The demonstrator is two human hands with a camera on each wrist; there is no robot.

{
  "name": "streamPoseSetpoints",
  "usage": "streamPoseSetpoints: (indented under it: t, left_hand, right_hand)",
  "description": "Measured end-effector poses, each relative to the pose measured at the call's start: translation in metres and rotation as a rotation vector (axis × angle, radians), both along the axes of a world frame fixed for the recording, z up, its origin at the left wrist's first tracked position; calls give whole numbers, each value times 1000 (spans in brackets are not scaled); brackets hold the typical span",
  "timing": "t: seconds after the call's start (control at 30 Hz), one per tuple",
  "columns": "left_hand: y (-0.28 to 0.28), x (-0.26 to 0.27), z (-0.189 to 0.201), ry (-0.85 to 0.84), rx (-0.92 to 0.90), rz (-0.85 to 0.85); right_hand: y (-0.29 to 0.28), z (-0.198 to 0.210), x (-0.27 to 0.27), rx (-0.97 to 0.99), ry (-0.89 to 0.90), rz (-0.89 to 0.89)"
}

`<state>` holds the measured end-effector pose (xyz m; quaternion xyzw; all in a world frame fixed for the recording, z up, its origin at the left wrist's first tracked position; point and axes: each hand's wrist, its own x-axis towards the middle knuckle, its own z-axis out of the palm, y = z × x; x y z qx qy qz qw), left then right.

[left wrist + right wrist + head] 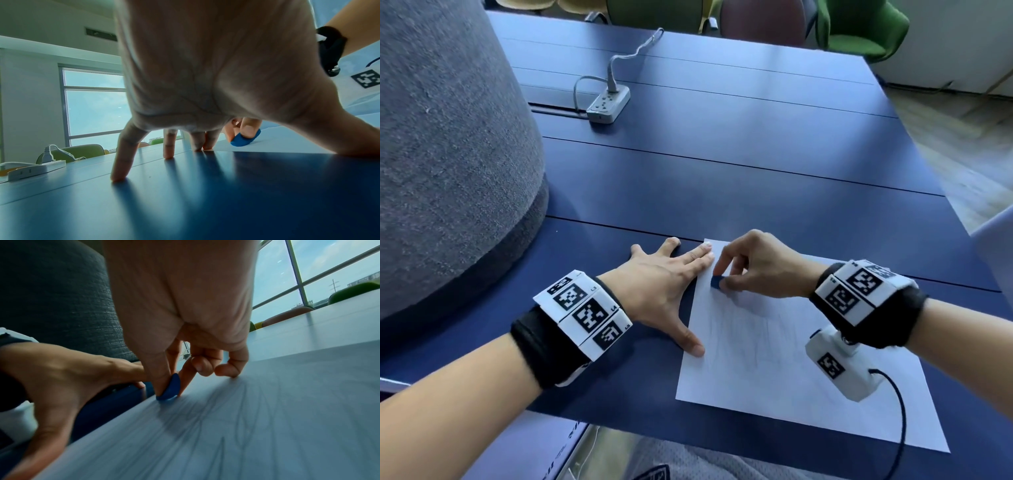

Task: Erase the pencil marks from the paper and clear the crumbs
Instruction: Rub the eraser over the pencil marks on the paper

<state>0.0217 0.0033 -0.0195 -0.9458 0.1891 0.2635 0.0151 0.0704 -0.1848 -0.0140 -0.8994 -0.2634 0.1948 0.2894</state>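
A white sheet of paper (791,370) with faint pencil marks (236,418) lies on the blue table (722,171). My right hand (750,267) pinches a small blue eraser (716,282) between thumb and forefinger and presses it onto the paper near its upper left edge. From the right wrist view the eraser (169,390) touches the sheet, and it shows again as a blue eraser (244,140) in the left wrist view. My left hand (667,284) lies flat with fingers spread, thumb and fingertips on the paper's left edge. No crumbs are visible.
A white power strip (607,102) with a plugged cable sits further back on the table. A large grey fabric-covered object (448,154) stands at the left. Green and red chairs (859,31) line the far side. A wrist camera cable (897,411) trails over the paper.
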Motion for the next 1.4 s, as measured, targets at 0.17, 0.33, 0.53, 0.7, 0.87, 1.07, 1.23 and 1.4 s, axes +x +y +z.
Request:
streamPoseSetpoints:
  t: [0.17, 0.33, 0.53, 0.7, 0.87, 1.07, 1.23, 1.4]
  left_hand:
    - [1, 0, -1, -4, -3, -2]
    - [1, 1, -1, 0, 0, -3]
    - [1, 0, -1, 5, 0, 3]
    - [0, 0, 1, 10, -5, 1]
    - [1, -1, 1, 16, -8, 7]
    - [0, -2, 3, 18, -8, 11]
    - [0, -3, 3, 15, -9, 11]
    - [-1, -3, 3, 21, -4, 16]
  right_hand:
    - [2, -1, -1, 13, -12, -16]
    - [2, 1, 0, -5, -35, -31]
    - [0, 2, -8, -43, 80, 85]
    - [2, 0, -4, 10, -1, -9]
    - [0, 2, -3, -38, 38, 35]
    - [-1, 1, -4, -42, 60, 44]
    - [-1, 1, 11, -25, -56, -105]
    - [-5, 4, -1, -63, 114, 36]
